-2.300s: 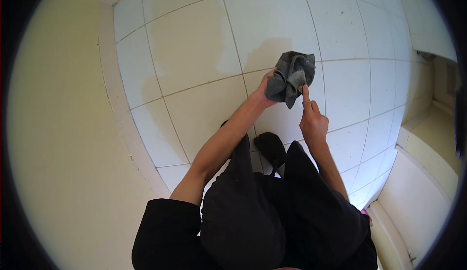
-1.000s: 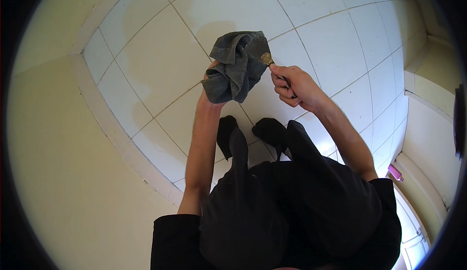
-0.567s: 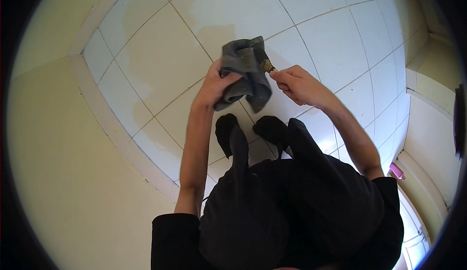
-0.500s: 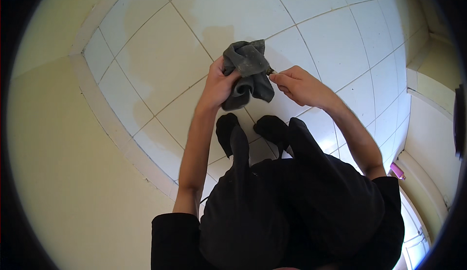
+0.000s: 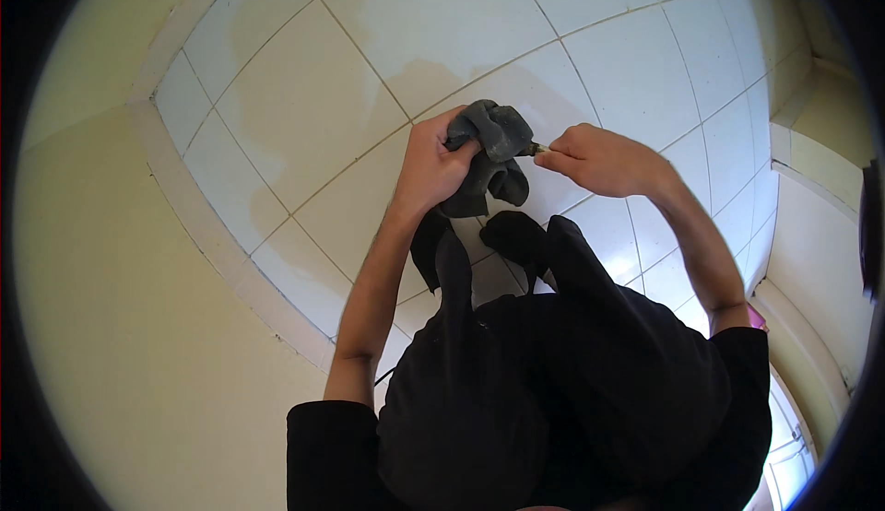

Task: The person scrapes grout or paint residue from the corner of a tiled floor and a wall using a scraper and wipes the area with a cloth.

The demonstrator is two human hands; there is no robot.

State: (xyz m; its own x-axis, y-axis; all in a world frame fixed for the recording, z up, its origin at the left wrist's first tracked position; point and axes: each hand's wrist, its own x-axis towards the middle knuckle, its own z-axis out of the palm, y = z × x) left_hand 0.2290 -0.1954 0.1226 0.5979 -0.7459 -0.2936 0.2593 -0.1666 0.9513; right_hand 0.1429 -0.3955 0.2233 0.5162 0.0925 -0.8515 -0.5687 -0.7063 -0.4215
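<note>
My left hand (image 5: 431,163) grips a crumpled dark grey cloth (image 5: 491,155) in front of me, above the tiled floor. My right hand (image 5: 595,158) is pinched on a small brownish object (image 5: 533,149) whose end pokes into the cloth's right side; most of it is hidden by my fingers and the cloth. The two hands sit close together, with the cloth bunched between them. Below the hands are my black trousers and black shoes (image 5: 512,234).
A white tiled floor (image 5: 341,115) with grey grout lines lies under me. A cream wall with a pale skirting strip (image 5: 212,234) runs along the left. A cream ledge or door frame (image 5: 811,225) stands at the right edge.
The cloth was hanging open from my left hand; now it is bunched tighter. Both hands have come closer together and lower in the picture.
</note>
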